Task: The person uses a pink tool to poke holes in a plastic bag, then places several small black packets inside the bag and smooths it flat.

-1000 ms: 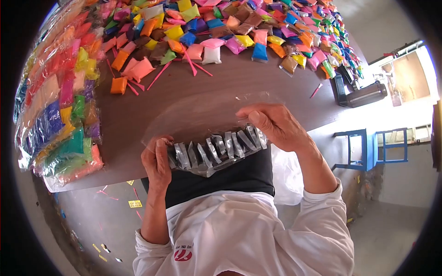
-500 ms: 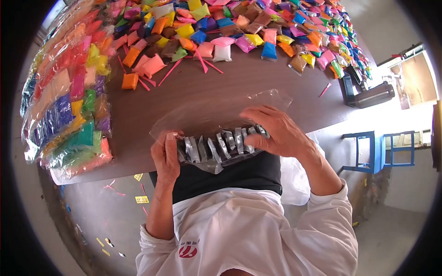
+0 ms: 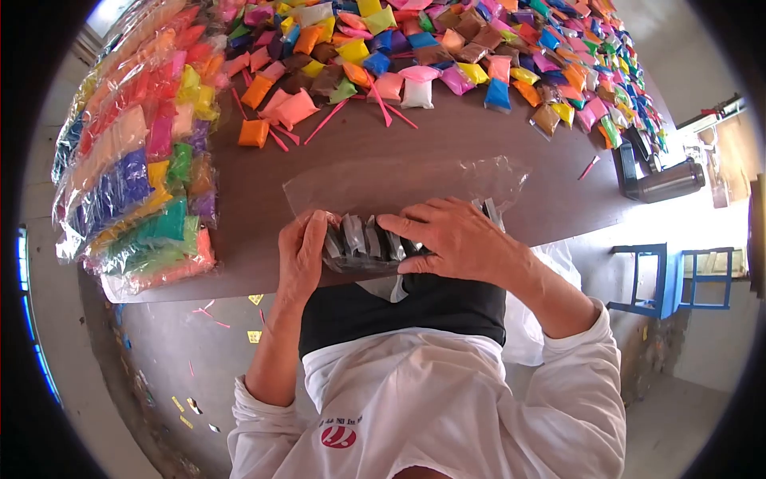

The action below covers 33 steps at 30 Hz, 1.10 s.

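Observation:
A row of small dark packets (image 3: 372, 238) with silvery sides stands on edge in a clear plastic bag (image 3: 351, 185) at the table's near edge. My left hand (image 3: 302, 246) is closed on the bag's left end, fingers together against the outermost packet. From the right, my right hand (image 3: 463, 243) lies across the row, its fingers over the top and its thumb on the near side, gripping the packets. It hides the middle of the row, and a few packets (image 3: 488, 211) show past its far side. The bag's loose film spreads over the table beyond both hands.
A heap of colourful small packets (image 3: 431, 54) covers the table's far side, with pink sticks (image 3: 325, 121) before it. Filled clear bags (image 3: 128, 180) are stacked at left. A metal flask (image 3: 672, 182) lies at right; a blue stool (image 3: 661, 279) stands beyond the table.
My right hand has moved left along the row and come down over the packets, thumb now on their near side. My left hand still grips the left end. The whole view has shifted slightly.

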{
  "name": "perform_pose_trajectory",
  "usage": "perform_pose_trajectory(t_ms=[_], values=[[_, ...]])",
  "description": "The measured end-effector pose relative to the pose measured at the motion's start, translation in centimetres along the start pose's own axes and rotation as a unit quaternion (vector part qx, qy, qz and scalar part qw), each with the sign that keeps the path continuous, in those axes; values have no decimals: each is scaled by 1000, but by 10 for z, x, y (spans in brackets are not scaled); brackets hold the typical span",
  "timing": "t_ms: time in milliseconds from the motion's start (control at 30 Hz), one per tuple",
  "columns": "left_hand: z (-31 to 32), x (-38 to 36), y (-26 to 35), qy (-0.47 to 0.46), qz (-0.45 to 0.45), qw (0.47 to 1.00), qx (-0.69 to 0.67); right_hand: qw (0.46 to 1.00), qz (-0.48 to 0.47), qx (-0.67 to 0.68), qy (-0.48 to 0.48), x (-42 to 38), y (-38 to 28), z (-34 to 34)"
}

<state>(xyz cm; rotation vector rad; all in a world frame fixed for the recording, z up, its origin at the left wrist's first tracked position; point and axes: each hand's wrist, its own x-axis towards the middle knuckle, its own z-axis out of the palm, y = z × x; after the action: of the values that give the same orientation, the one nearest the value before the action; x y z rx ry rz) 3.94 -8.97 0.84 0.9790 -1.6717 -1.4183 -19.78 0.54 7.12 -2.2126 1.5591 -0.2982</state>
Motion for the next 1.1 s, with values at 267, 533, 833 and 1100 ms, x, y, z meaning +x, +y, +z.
perform_pose_trajectory(t_ms=[267,533,833,1100], values=[[-21,42,9,-46,-49,997,47,980,38,101,-166,43,34,-18],[-18,78,-21,9,38,983,178,998,25,-9,-57,51,52,-13],[-6,74,-20,70,70,981,167,990,-34,105,86,73,10,14],[-7,72,-18,64,49,989,122,989,-58,83,109,78,6,25]])
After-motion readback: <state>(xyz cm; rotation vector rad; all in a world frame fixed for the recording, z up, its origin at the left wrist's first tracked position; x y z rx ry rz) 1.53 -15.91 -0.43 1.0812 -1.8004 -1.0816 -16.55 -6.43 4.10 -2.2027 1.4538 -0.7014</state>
